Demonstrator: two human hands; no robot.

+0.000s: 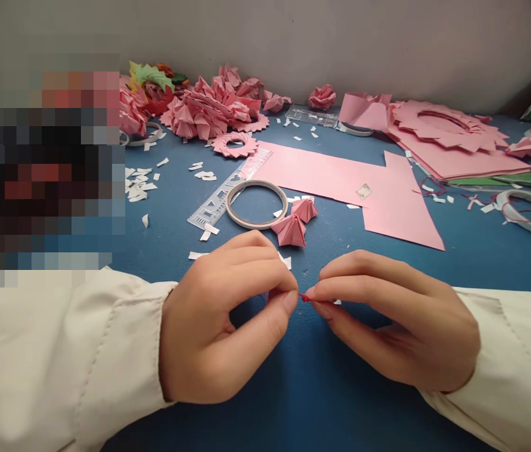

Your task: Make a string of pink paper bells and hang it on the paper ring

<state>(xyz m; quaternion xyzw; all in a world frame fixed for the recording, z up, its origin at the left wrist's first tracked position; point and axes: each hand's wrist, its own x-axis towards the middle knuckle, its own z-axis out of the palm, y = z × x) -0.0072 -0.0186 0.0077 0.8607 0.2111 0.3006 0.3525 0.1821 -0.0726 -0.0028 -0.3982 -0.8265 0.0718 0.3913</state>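
Observation:
A thin red string (305, 297) with a small knot spans the short gap between my two hands, low over the blue table (322, 402). My left hand (235, 320) pinches its left part between thumb and forefinger; a bit of string shows behind those fingers. The fingertips of my right hand (392, 314) press together on the string just right of the knot. Just beyond my hands lie two joined pink folded-paper pieces (291, 230), touching or close to a roll of tape (232, 210).
A clear stencil ruler (211, 207) and cut pink paper (317, 171) lie beyond. Pink paper flowers (204, 107) pile up at the back. Right are a large pink paper ring (407, 125) and another tape roll (510, 210). White scraps are scattered about. The left side is pixelated.

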